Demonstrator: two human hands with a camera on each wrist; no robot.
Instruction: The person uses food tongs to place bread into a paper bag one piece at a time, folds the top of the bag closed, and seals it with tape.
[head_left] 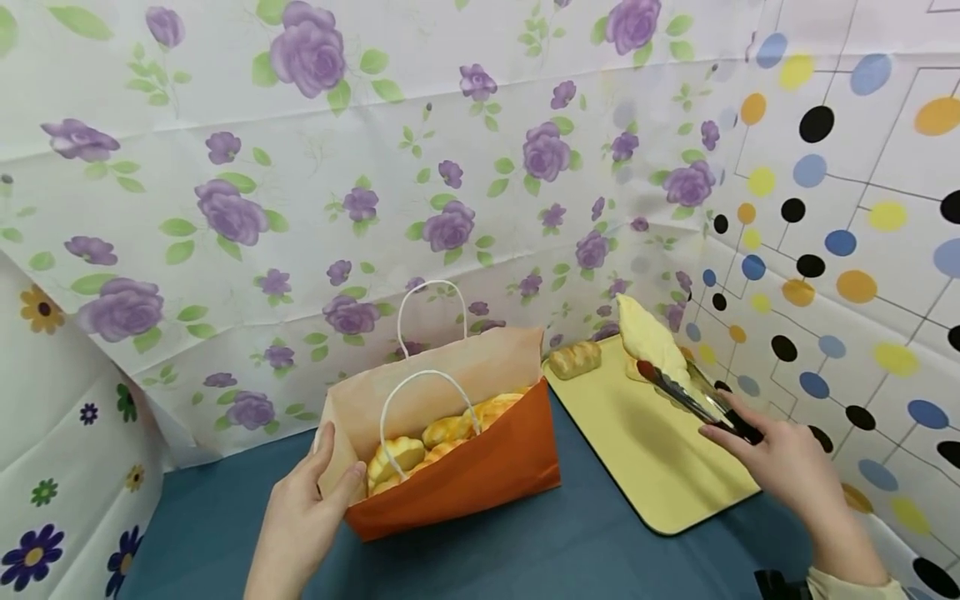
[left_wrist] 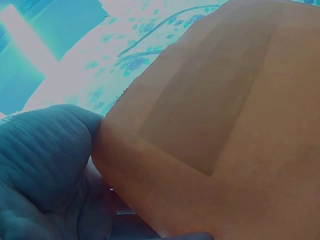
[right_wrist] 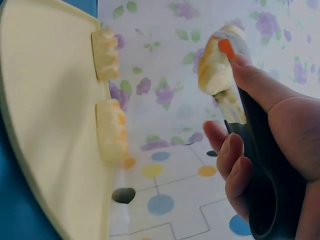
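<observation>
My left hand (head_left: pixel 300 508) grips the left side of an orange paper bag (head_left: pixel 480 475) with white handles. The bag stands tilted with its mouth towards me, and several yellow-brown bread pieces (head_left: pixel 401 457) lie inside. In my right hand (head_left: pixel 787 458) are black-handled tongs (head_left: pixel 693 402). Their tips hold a pale, pointed piece of bread (head_left: pixel 647 333) raised above the yellow tray (head_left: pixel 660 475). The right wrist view shows that bread (right_wrist: pixel 217 70) clamped at the tongs' end. In the left wrist view the bag's side (left_wrist: pixel 225 100) hides most of the fingers.
A small bread roll (head_left: pixel 575 360) lies at the tray's far left corner. Another bread piece (right_wrist: pixel 111 132) rests on the tray, partly behind the lifted one in the head view. A blue cloth (head_left: pixel 592 550) covers the table. Patterned sheets (head_left: pixel 420 142) stand behind and at both sides.
</observation>
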